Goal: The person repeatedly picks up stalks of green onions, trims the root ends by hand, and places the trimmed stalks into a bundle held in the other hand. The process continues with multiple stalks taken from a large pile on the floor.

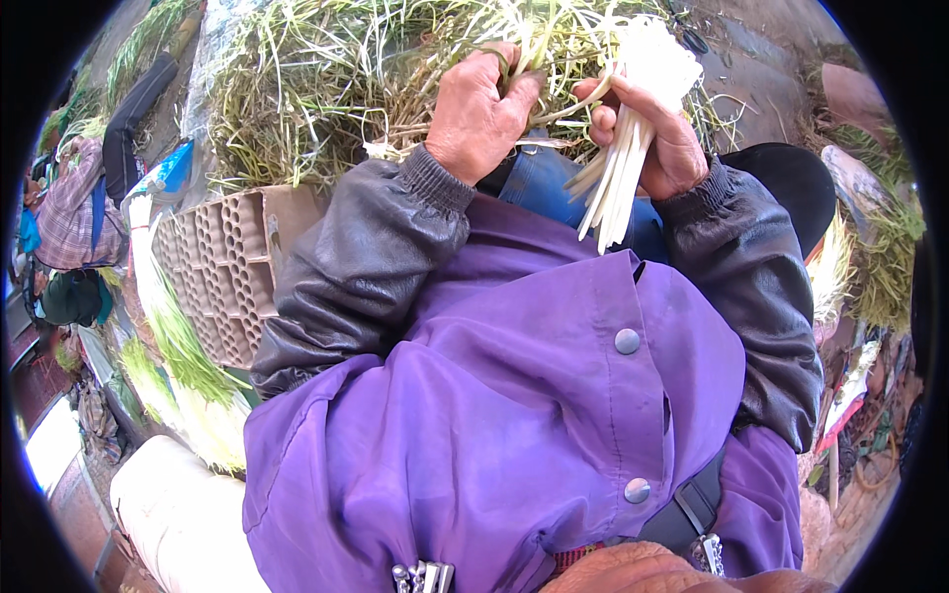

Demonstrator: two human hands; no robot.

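Note:
In my right hand [652, 133] is a bundle of pale, whitish leafy-vegetable stalks [617, 181], their ends pointing down towards my lap; the upper part of the bundle is washed out by glare. My left hand [493, 107] sits to its left, thumb and forefinger closed on some thin yellow-green leaves [530, 44]. A thin pale strand runs between the two hands. Behind and under the hands spreads a large heap of tangled green and dry leaves and stalks [304, 96]. Exactly which leaves of the heap the left hand grips is partly hidden.
A hollow clay brick [215, 259] stands left of my sleeve. Beside it lie long bundles of green-and-white stalks [167, 311]. A white sack [185, 511] is at lower left. People sit at the far left, one in a plaid garment [81, 211]. More stalks [830, 274] lie at right.

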